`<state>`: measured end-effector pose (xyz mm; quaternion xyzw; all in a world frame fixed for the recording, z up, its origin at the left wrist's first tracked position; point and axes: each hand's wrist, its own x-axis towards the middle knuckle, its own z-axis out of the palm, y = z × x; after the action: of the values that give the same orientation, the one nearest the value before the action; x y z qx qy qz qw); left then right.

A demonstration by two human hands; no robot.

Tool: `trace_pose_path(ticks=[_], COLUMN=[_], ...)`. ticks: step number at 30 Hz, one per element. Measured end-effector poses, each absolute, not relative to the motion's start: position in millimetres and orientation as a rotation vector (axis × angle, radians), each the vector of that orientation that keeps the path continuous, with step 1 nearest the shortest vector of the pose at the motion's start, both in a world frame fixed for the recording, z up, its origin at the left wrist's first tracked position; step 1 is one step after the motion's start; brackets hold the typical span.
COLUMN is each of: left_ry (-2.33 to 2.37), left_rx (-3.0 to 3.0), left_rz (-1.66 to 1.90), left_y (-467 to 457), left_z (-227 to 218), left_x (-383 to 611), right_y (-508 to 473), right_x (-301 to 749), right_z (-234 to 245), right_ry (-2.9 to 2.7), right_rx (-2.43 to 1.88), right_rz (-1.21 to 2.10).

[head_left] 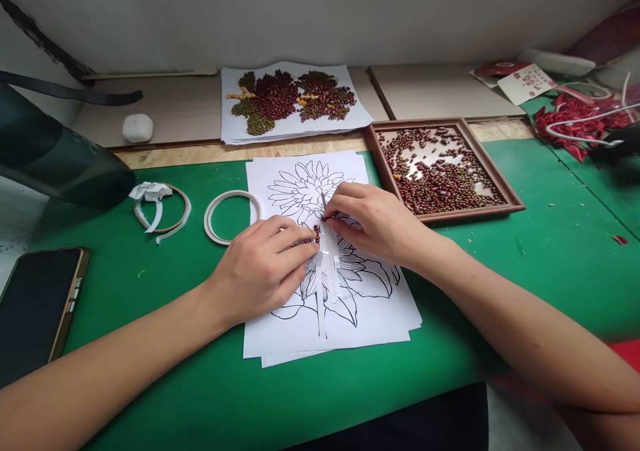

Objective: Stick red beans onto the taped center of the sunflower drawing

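Observation:
A stack of white paper sheets printed with black outlines of sunflowers lies in front of me. Strips of tape run down the middle of the top sheet, with a few dark red beans stuck there in a short row. My left hand rests on the left half of the sheet, its fingers stretched out and their tips beside those beans. Just above and to the right, my right hand pinches what looks like a small dark bean between thumb and forefinger, close to the paper.
A brown-framed tray of mixed red and green beans stands at right. Behind are finished bean pictures. Tape rolls, a tangled tape ring, a phone, a dark bottle and a white case lie leftward.

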<state>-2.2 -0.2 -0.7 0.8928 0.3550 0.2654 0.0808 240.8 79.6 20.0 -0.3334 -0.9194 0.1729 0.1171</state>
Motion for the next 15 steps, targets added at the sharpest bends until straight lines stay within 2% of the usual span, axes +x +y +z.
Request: trace_pose_path(ticks=[15], left_ry=[1.076], left_rx=[2.784], left_rz=[0.759], left_y=[-0.4], left_z=[1.9], left_x=[-1.5], right_y=[79.5], right_x=[239.2], right_z=[21.5], right_ry=[-2.703], right_rx=[-0.984], right_rz=[0.505])
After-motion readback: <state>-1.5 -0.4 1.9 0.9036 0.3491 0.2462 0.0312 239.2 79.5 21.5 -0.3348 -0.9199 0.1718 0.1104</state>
